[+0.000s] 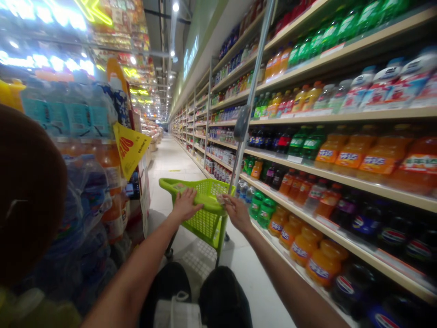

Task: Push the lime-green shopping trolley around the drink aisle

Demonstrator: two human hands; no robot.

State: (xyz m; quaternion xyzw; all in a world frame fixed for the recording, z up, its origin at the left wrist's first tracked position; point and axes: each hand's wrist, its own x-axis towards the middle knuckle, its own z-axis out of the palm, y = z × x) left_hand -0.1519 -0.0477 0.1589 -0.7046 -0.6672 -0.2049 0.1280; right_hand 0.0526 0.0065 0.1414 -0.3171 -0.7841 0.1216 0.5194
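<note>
In front of me stands a lime-green plastic shopping cart [205, 223] with a perforated basket. My left hand [186, 203] lies over its handle, fingers bent across the bar. My right hand [236, 212] is closed at the right end of the handle, fingertips pinched on a small, pale, crumpled-looking piece [223, 199]. That piece is too blurred to name. Whether the right hand also touches the handle is hard to tell. A small printed label [179, 187] sits on the handle left of my left hand.
Shelves of bottled drinks [337, 150] line the right side. Stacked bottle packs [85, 182] with a yellow price sign [131, 148] crowd the left. A person's head [30, 177] is close at the left edge. The tiled aisle [174, 155] runs far ahead.
</note>
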